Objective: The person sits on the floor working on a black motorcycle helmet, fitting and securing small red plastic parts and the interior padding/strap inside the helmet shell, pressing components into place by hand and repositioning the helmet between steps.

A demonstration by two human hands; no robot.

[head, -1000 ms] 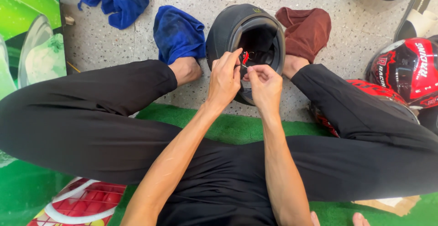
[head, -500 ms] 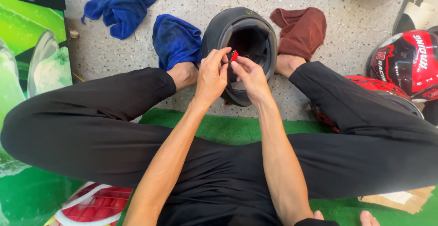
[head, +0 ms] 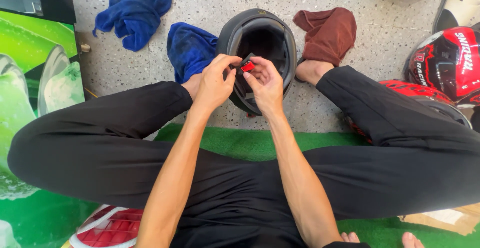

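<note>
between the feet, left hand (head: 214,80) and right hand (head: 265,83) both pinch the black helmet's (head: 260,38) small red buckle (head: 247,67); it looks light, stiff and fiddly, best held by its edges.

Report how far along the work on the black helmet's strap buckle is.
Done: the black helmet sits open side up between the feet, strap pulled out. In hand: the left hand and right hand pinch the red buckle at the helmet's rim. Left: I cannot tell whether the buckle is clipped. The blue cloth and brown cloth lie untouched beside the helmet.
</note>
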